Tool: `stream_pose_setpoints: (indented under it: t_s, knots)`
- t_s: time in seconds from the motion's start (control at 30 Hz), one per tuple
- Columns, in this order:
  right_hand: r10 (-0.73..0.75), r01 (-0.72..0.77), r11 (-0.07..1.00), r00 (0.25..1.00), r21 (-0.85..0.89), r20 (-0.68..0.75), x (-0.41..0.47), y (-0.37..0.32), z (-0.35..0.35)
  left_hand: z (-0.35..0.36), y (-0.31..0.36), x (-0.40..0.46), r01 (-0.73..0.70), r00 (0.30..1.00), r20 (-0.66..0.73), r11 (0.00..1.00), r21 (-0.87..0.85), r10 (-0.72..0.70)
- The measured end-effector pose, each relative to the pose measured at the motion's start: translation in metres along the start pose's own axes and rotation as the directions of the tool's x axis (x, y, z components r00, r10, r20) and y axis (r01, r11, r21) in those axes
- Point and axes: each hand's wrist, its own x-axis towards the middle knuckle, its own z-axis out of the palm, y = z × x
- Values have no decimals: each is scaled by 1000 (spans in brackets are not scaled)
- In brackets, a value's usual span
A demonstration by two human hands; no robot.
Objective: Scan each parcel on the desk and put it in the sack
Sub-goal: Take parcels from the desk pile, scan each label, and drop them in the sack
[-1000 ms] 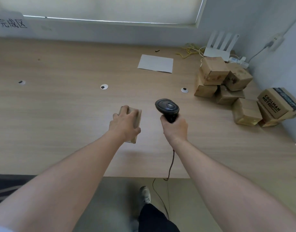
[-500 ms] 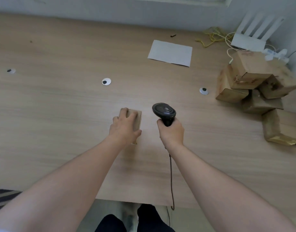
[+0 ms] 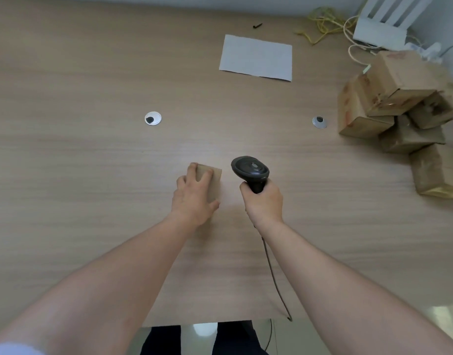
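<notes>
A small brown cardboard parcel [image 3: 214, 181] stands on the wooden desk [image 3: 92, 162] near the middle. My left hand [image 3: 193, 198] grips it from above, fingers curled over its far top edge and thumb on its right side. My right hand [image 3: 262, 202] holds a black barcode scanner [image 3: 250, 170] by the handle, just right of the parcel; its cable [image 3: 274, 275] trails back over the desk's front edge. A pile of several brown parcels [image 3: 399, 103] lies at the right edge. No sack is in view.
A white sheet of paper [image 3: 256, 57] lies at the back centre. Two round cable grommets [image 3: 153, 118] [image 3: 319, 122] sit in the desk. A white router [image 3: 384, 24] and yellow cables [image 3: 322, 24] are in the back right corner. My legs show below the front edge.
The view has tilted down and closer to the desk. Both hands keep their hold, the left on the parcel and the right on the scanner, staying side by side.
</notes>
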Motion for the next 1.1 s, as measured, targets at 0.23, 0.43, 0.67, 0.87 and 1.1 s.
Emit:
stream_pose_setpoints:
  t_s: [0.23, 0.43, 0.67, 0.87, 1.1]
  knots:
    - [-5, 5, 1000, 1000, -21, -26, -8, 5, 15, -3, -16, -2, -22, 999, 36, 993, -117, 27]
    - [-4, 4, 1000, 1000, -4, 7, -7, -2, 20, -26, -43, -7, 42, 999, 1, 974, -221, -42]
    - [-32, 32, 999, 999, 8, 37, -8, -6, 22, -38, -72, -12, 34, 999, -36, 988, -149, -40]
    - [-38, 38, 999, 998, 5, 42, -4, -1, 15, -32, -74, -19, 132, 989, -56, 985, -108, -138]
    - [-14, 13, 1000, 998, 22, 69, -8, 7, 4, -27, -72, -20, 183, 979, -45, 950, -253, -201]
